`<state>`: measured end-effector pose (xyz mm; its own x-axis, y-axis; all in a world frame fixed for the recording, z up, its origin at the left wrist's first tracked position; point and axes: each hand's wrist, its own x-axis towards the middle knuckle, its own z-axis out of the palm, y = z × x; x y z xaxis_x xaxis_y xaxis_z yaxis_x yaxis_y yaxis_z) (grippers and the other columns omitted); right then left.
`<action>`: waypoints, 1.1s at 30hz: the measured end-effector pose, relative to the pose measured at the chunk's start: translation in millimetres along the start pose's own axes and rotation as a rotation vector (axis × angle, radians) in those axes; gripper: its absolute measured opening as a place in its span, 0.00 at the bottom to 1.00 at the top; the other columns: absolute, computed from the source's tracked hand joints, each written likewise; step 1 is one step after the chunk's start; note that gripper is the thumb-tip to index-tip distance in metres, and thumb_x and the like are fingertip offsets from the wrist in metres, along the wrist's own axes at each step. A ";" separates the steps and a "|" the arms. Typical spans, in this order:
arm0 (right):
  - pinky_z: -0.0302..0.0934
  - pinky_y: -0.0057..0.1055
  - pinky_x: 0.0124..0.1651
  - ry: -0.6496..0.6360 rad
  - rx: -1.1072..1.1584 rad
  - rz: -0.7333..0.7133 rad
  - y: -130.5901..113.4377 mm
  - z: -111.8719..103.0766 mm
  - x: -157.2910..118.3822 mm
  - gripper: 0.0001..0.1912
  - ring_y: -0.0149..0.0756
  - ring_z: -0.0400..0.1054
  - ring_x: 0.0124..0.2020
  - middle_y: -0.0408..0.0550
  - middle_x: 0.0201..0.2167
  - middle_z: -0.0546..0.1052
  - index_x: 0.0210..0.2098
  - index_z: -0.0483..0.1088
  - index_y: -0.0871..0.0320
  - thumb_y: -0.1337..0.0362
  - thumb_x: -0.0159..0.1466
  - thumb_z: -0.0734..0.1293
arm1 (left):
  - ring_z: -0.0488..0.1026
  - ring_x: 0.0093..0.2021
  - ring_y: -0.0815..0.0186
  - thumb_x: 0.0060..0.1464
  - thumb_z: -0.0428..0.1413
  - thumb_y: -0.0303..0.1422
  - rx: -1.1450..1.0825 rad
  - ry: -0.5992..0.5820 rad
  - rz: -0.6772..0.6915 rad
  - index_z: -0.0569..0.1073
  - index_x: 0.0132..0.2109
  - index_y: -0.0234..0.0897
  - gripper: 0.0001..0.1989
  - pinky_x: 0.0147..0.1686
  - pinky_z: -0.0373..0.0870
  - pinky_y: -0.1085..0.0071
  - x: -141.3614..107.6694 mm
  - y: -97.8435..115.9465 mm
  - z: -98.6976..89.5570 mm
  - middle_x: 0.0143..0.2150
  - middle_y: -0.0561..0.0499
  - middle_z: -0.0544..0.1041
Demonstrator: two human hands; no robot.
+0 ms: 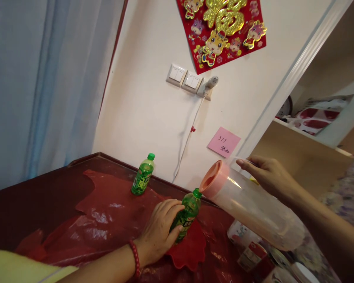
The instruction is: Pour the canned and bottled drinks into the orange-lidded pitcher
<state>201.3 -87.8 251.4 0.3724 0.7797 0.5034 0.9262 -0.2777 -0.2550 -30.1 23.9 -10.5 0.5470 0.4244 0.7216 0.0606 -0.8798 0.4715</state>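
Note:
My left hand (162,226), with a red bead bracelet at the wrist, is wrapped round a green-labelled bottle (186,216) standing on a red scalloped dish (191,253). In my right hand (264,171) is the handle of a clear pitcher (253,208) with a pink lid, tilted down to the left. The pitcher's lid end is right beside the top of the held bottle, which looks green; whether they touch or liquid flows, I cannot tell. A second bottle (143,175) with a green cap stands upright farther back.
Red plastic sheeting (115,208) lies on the dark red table (11,204). Several containers (252,255) stand under the pitcher at the right. A white cable (185,147) hangs from a wall socket behind. A blue curtain (47,78) is at the left.

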 end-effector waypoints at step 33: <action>0.44 0.30 0.24 0.008 0.039 -0.004 1.9 0.0 -2.6 0.39 0.31 0.50 0.21 0.40 0.17 0.57 0.24 0.64 0.56 0.22 0.55 0.58 | 0.68 0.63 0.52 0.60 0.54 0.26 0.018 0.008 0.031 0.68 0.62 0.40 0.23 0.63 0.67 0.46 -1.2 0.1 0.2 0.62 0.41 0.73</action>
<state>202.0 -90.4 249.7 0.3689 0.7764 0.5111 0.9249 -0.2521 -0.2846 -30.6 23.3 -11.5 0.5425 0.3984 0.7396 0.0587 -0.8962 0.4397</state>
